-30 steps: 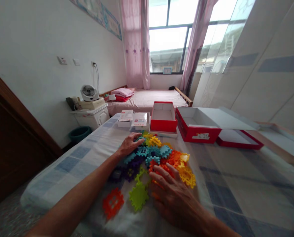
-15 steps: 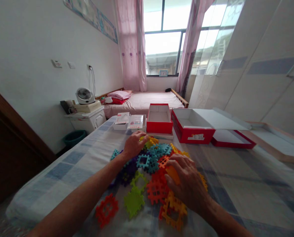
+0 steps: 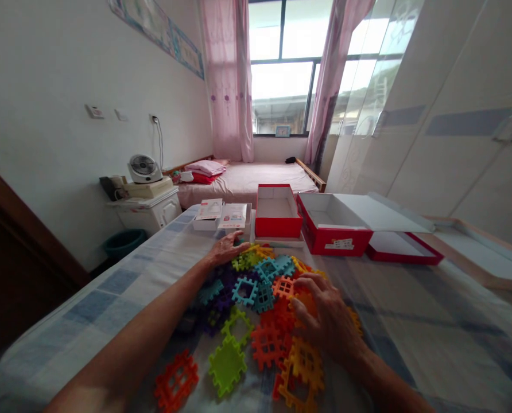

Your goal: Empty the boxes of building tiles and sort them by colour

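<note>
A pile of plastic interlocking pieces with notched edges lies before me: blue pieces [image 3: 264, 281] in the middle, purple ones [image 3: 216, 310] to the left, green ones [image 3: 228, 364] nearer me, red-orange ones [image 3: 268, 344] and yellow-orange ones [image 3: 303, 373] to the right. My left hand [image 3: 228, 248] is at the pile's far left edge, fingers stretched out, beside yellow and light-green pieces [image 3: 251, 257]. Over the pile's right side rests my right hand [image 3: 327, 312], fingers apart and bent above orange pieces; its palm hides some of them. A separate red-orange piece [image 3: 177, 381] lies front left.
Beyond the pile stand small white boxes [image 3: 234, 215], a red box [image 3: 278, 228], a larger red box [image 3: 340, 242] and a shallow red lid [image 3: 404, 259]. A pale tray-like box [image 3: 488, 269] is at far right. Checked cloth [image 3: 122, 292] covers the surface.
My left hand has shifted left, away from the middle of the pile, uncovering more yellow and green pieces. My right hand has stayed nearly in place, and the view has tilted slightly.
</note>
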`<action>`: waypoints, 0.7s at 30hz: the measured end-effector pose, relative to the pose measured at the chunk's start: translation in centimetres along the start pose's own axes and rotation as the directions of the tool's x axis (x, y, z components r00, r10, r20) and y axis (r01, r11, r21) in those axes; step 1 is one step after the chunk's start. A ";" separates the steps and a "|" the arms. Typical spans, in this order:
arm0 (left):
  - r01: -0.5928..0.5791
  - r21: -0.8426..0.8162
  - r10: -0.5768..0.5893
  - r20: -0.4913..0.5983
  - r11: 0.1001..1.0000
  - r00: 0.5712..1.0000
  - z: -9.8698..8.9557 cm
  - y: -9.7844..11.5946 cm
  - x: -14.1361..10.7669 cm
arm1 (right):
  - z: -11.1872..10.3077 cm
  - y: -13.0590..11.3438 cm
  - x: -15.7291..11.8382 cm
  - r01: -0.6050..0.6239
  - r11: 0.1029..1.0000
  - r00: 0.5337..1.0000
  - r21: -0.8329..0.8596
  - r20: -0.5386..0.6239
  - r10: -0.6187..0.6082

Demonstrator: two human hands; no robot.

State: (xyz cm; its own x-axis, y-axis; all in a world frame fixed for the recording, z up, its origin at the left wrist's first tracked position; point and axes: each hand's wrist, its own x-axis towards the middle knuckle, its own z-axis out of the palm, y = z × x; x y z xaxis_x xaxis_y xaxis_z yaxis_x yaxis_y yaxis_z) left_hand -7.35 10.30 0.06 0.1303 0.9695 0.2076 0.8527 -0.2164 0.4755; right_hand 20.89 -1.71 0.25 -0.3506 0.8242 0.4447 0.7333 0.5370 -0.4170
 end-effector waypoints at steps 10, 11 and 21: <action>-0.103 -0.237 0.132 0.110 0.966 0.985 0.7 4.2 -2.4 | 0.1 0.4 0.2 -0.031 0.998 0.997 0.050 -0.071 0.035; -0.126 -0.277 0.163 0.112 0.953 0.980 0.9 4.9 -2.5 | 0.1 0.4 0.3 -0.031 0.998 0.996 0.062 -0.081 0.036; -0.511 -0.123 0.517 0.020 0.851 0.856 0.9 13.9 -5.0 | 0.1 2.3 1.1 -0.158 0.975 0.954 0.153 -0.233 0.191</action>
State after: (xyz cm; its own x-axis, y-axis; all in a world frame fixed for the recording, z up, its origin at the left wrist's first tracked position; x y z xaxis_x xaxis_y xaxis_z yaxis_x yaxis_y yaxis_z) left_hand 4.29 2.56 4.82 0.5624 0.7200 0.4066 0.5963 -0.6938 0.4038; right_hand 22.18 0.46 -0.27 -0.0588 0.8467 0.5288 0.6816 0.4211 -0.5984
